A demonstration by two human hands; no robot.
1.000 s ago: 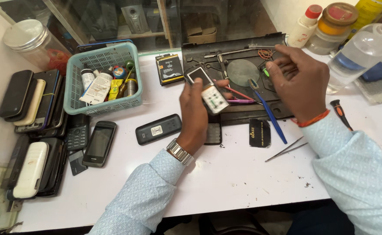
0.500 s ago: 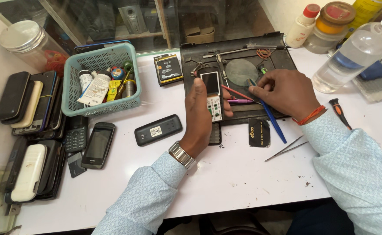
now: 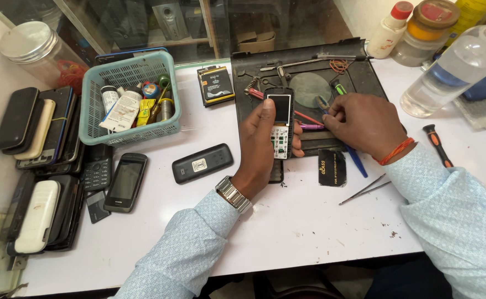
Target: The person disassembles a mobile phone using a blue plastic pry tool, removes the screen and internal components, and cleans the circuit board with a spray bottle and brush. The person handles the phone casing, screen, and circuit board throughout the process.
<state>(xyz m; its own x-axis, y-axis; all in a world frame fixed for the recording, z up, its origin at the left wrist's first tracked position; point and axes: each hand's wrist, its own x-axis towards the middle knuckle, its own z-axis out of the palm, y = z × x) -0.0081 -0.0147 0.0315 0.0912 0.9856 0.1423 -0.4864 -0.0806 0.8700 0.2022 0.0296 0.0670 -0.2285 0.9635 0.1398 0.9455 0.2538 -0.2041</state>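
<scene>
Left hand grips an opened keypad phone upright over the black mat; right hand curls, pinching a blue-handled tool

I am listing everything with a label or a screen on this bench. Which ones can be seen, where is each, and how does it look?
Opened phone: held in left hand, small pale screen, bare circuit board below.
Battery: beside the black mat, flat, black with yellow edge.
Black phone: on the white table, white label.
Touchscreen phone: below the teal basket, dark screen.
Black packet: near right hand, gold print.
</scene>
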